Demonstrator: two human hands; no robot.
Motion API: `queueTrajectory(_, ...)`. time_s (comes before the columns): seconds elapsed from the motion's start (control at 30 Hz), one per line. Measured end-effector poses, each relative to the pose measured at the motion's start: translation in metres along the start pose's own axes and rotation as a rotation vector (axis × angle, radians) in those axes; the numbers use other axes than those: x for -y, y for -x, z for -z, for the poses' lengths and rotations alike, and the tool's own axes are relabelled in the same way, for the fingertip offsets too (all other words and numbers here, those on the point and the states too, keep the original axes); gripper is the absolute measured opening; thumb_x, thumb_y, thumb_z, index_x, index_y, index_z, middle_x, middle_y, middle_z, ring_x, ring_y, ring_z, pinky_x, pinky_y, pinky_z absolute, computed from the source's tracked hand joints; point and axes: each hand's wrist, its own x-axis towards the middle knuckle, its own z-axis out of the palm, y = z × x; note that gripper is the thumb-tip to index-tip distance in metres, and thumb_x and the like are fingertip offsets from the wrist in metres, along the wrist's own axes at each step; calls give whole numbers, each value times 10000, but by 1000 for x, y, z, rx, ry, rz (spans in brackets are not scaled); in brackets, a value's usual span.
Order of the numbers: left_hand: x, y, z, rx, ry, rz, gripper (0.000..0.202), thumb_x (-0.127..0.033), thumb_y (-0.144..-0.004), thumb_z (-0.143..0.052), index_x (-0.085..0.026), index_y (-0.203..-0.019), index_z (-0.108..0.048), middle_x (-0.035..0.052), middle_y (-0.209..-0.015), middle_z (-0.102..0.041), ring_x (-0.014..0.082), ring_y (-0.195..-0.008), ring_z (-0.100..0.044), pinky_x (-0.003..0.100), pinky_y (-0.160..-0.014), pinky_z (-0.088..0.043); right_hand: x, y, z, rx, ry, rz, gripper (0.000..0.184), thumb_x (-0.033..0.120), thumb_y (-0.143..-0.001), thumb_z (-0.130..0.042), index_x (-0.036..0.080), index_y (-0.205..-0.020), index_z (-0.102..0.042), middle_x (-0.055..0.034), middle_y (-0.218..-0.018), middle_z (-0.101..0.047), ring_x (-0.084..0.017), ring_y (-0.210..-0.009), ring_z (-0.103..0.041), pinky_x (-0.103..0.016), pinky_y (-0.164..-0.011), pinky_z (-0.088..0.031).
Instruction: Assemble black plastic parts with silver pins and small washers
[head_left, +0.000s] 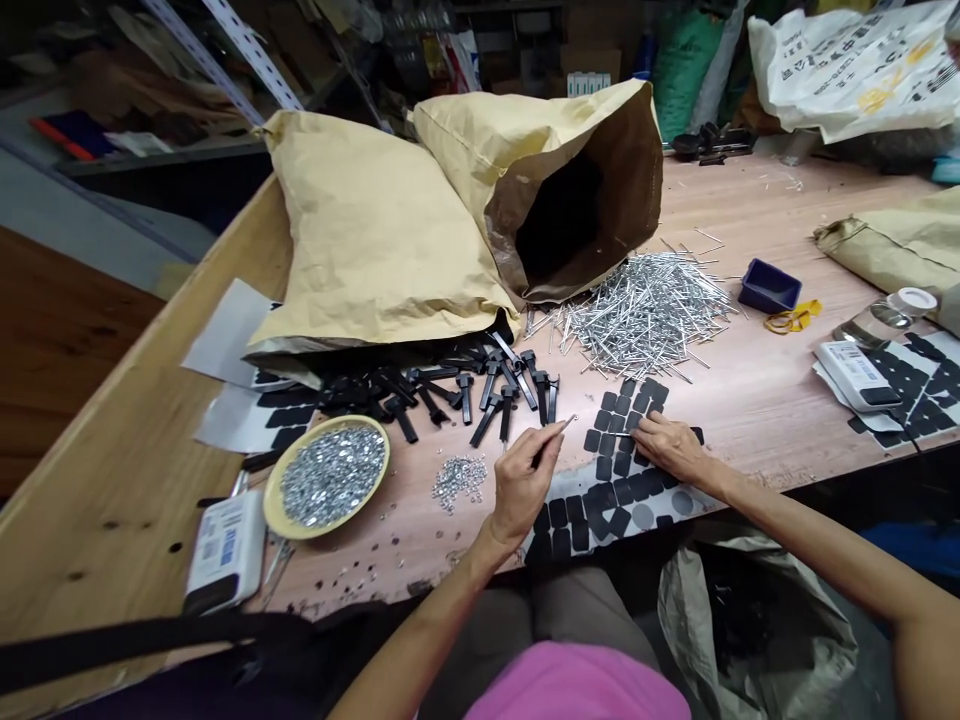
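Observation:
My left hand [525,485] is closed in a pinch, with a thin metal piece [569,422] poking out past the fingertips. Low over the black pads, my right hand [670,446] has its fingers together, and a slim metal pin [619,434] sticks out to their left. Beneath and beside it lie rounded black pads [606,440] in rows, some on a pale backing sheet [555,487]. Small metal nuts [459,480] are scattered left of my left hand. Black plastic parts with square heads [507,405] lie beyond it. A heap of metal pins [651,312] sits farther back.
A yellow bowl [273,515] full of small metal pieces stands at the left, beside a white box [225,550]. Two large paper sacks [375,230] [517,140] fill the back. At the right are a blue tray [769,288], a jar [885,318] and a white device [856,375].

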Motion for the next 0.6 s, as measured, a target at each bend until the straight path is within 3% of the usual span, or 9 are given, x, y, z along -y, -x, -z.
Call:
queueTrajectory(0.2,-3,9,4,0,74,170,183,-239,-840,-558,-176,-919,-710,38,-797,-724,123,-636,-653,210,-604,-520,11,1,7,48,68,-28,237,212,-928,-423,185,-779,-605,-60,-784,-603,-170,-770,-477,-266,-539,-305)
queueTrajectory(0.43,-16,21,8,4,174,321,214,-289,-803,-563,-169,-892,-716,14,-674,-687,115,-585,-614,215,-596,-491,5,-14,23,13,-28,-330,260,181,-915,-411,162,-757,-617,-76,-821,-603,-167,-769,-491,-252,-523,-282)
queueTrajectory(0.6,-21,31,20,-11,271,479,237,-324,-767,-594,-156,-886,-712,-16,-582,-610,91,-534,-542,196,-535,-430,27,3,43,41,-119,-368,142,212,-837,-552,197,-739,-654,-33,-846,-640,-140,-808,-543,-224,-563,-325)
